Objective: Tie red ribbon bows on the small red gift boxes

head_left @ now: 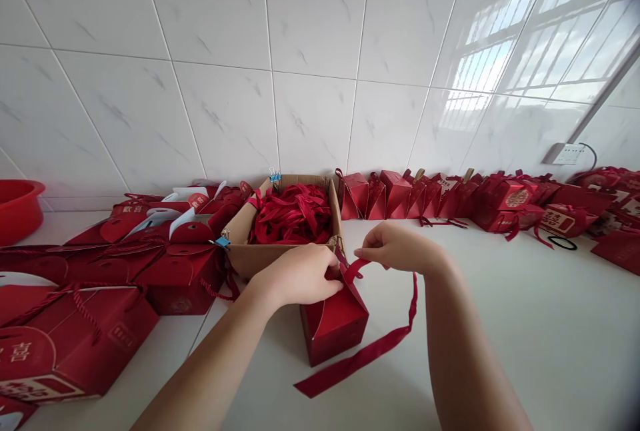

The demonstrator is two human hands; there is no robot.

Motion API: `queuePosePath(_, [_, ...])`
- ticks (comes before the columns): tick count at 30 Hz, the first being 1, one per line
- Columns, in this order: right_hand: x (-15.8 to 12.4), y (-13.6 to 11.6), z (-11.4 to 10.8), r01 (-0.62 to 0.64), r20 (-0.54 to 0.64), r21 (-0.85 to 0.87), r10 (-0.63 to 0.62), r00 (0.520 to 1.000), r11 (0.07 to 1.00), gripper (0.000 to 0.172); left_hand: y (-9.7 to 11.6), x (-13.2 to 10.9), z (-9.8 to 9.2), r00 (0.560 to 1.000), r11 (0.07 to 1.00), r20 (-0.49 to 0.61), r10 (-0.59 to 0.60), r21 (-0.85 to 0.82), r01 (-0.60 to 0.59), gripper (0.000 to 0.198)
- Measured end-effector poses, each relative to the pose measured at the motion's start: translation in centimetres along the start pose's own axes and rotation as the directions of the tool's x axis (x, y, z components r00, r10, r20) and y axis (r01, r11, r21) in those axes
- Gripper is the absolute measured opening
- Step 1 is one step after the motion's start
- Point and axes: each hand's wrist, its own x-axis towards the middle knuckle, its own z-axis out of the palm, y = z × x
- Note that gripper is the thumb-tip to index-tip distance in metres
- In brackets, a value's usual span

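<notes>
A small red gift box (336, 324) stands on the white tabletop in front of me. My left hand (305, 272) is closed on the top of this box, its fingertips partly hidden behind the hand. With its fingers pinched together, my right hand (393, 248) holds a red ribbon (370, 359) just right of the box top. One stretch of the ribbon runs at the box's top flaps; a long tail curves down and lies across the table in front of the box.
Behind the box, a cardboard carton (260, 258) holds a heap of red ribbons (295, 214). Larger red boxes with rope handles (80, 338) crowd the left side. A row of small red boxes (397, 194) lines the tiled wall. A red basin (20, 211) stands far left.
</notes>
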Motion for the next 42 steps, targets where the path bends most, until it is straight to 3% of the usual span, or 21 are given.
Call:
queuePosePath(11, [-0.1,-0.1,0.1,-0.009,0.020,-0.079,0.011,1.000,0.997,0.024,0.1,0.8,0.5,0.998,0.997,-0.013,-0.062,-0.038,0.062,0.021])
queuePosePath(21, [-0.2,0.3,-0.1,-0.024,-0.006,-0.107,0.024,1.000,0.994,0.022,-0.2,0.7,-0.1,0.997,0.987,0.073,0.004,-0.161,0.007,0.019])
queuePosePath(29, [0.1,0.1,0.3,0.001,0.013,-0.138,0.001,1.000,0.990,0.018,-0.1,0.8,0.1,0.999,0.986,0.023,-0.022,-0.167,0.026,0.015])
queuePosePath(32, [-0.2,-0.2,0.3,0.049,-0.035,-0.108,-0.054,0.998,0.993,0.020,-0.2,0.9,0.0,0.999,0.979,-0.039,-0.022,-0.204,0.013,0.016])
queuePosePath(36, [-0.8,-0.8,0.2,0.219,-0.106,0.011,-0.216,0.971,0.976,0.029,-0.3,0.5,-0.4,0.984,0.952,-0.179,-0.013,-0.304,-0.043,0.017])
queuePosePath(42, [-0.2,-1.2,0.5,0.450,-0.046,0.338,-0.463,0.885,0.826,0.034,1.0,-1.6,-1.9,0.953,0.840,-0.302,0.039,-0.506,-0.195,0.018])
